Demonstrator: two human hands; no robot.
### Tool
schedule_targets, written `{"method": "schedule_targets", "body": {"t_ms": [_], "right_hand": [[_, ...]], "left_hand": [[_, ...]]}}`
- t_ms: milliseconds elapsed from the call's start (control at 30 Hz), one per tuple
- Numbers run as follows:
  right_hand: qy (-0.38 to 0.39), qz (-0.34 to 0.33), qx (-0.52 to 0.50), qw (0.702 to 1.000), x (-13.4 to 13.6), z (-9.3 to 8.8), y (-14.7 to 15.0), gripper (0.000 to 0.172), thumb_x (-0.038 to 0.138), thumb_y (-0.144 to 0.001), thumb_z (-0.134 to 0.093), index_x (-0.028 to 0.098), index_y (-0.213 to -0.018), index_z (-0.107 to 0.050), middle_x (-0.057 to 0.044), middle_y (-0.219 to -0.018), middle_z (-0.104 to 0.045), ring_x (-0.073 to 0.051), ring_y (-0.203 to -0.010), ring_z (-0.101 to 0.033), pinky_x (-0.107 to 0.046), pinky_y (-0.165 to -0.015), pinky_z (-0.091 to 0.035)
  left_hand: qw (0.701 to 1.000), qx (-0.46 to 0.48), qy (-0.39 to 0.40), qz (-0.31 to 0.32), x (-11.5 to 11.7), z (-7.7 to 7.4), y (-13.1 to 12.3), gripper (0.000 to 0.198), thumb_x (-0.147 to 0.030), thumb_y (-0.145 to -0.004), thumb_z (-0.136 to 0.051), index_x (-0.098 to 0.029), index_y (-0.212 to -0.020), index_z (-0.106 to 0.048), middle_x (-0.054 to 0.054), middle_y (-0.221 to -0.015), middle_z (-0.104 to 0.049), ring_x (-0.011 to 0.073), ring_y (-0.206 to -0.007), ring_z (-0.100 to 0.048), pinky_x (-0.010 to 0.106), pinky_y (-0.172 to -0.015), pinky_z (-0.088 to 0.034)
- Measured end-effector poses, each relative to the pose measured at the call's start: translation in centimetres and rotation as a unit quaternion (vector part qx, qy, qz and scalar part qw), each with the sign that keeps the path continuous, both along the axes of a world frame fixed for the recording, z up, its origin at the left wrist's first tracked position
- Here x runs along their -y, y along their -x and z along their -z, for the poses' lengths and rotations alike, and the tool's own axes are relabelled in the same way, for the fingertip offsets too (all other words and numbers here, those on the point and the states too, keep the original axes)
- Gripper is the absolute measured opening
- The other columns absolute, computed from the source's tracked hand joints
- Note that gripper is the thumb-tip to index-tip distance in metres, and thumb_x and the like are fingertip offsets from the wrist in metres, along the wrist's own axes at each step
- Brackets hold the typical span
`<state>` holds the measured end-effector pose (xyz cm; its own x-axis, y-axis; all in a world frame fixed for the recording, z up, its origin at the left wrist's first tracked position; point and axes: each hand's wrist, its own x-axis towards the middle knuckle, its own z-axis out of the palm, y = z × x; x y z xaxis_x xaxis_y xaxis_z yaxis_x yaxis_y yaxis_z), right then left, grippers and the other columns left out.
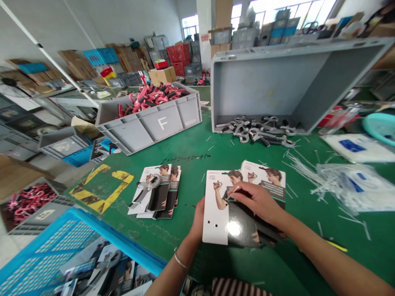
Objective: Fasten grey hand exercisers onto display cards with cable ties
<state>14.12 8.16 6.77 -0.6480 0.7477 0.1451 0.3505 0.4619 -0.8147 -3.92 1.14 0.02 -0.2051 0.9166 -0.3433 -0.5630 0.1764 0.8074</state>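
Observation:
My left hand [198, 222] grips the left edge of a printed backing card [216, 211], with its fingers hidden behind it. The card has small punched holes and a picture of a person's arm. Over the card, my right hand [259, 200] pinches a thin white cable tie [236, 189] near a hole. More backing cards [279, 185] lie under and to the right of this one. Left of my left hand rest a few other cards, the top one bearing a grey and black spring-type hand gripper [151, 185].
A grey bin [148, 131] holds red and black hand grippers. A tipped grey crate [259, 82] has grey grippers [256, 131] spilling out. Loose cable ties [304, 174] and plastic bags [361, 185] lie at right. A blue basket [77, 230] of carded items stands front left.

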Motion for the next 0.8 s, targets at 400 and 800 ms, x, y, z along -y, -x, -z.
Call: {"method": "schedule_targets", "body": {"t_ms": [400,800], "right_hand": [[-0.021,-0.037,0.038,0.998,-0.3,-0.1,0.1,0.015,0.029,-0.098,-0.055,0.024,-0.098,-0.068,-0.001,-0.096,-0.069,-0.018,-0.091,-0.061,-0.029,-0.083,-0.042],[0.005,0.0,-0.048,0.999,0.4,-0.2,-0.8,0.01,0.026,-0.096,-0.053,0.022,-0.098,-0.062,-0.002,-0.093,-0.065,-0.018,-0.085,-0.059,-0.028,-0.076,-0.043]], "left_hand": [[0.968,-0.236,-0.078,0.024,3.2,0.8,1.4,0.02,-0.024,-0.066,-0.075,-0.018,-0.085,-0.077,0.005,-0.088,-0.072,0.0219,-0.083,-0.062,0.031,-0.08,-0.05],[0.94,-0.326,-0.089,0.055,1.3,-5.0,-0.1,0.012,-0.022,-0.073,-0.068,-0.016,-0.081,-0.075,0.002,-0.076,-0.068,0.015,-0.066,-0.053,0.024,-0.062,-0.04]]}}
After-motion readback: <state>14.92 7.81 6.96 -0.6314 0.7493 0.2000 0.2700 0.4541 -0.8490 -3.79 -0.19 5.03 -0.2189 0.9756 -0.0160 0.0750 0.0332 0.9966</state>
